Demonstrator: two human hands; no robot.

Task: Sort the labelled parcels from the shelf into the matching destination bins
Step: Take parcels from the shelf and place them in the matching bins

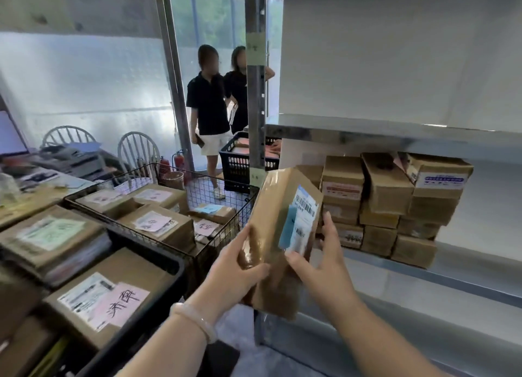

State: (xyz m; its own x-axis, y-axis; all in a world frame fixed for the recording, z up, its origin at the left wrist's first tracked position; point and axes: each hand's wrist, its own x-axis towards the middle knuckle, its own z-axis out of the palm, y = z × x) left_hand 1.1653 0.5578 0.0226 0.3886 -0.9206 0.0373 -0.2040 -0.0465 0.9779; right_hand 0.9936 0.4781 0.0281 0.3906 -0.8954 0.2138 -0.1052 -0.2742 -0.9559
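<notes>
While both hands hold it clear of the shelf [466,277], the brown parcel [268,215] stands tilted just before the shelf's left front post, blue sticker [286,227] showing. Grip of left hand [243,269] wraps its left edge; grip of right hand [324,266] pinches its right edge. Stacked cartons [395,204] at shelf's left end; wire bin [223,180] just left.

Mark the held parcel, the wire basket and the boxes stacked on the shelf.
held parcel [272,207], head view, on its brown front face.
wire basket [204,190], head view, on its far mesh wall.
stacked boxes [387,187], head view, on a top-row box's face.
</notes>
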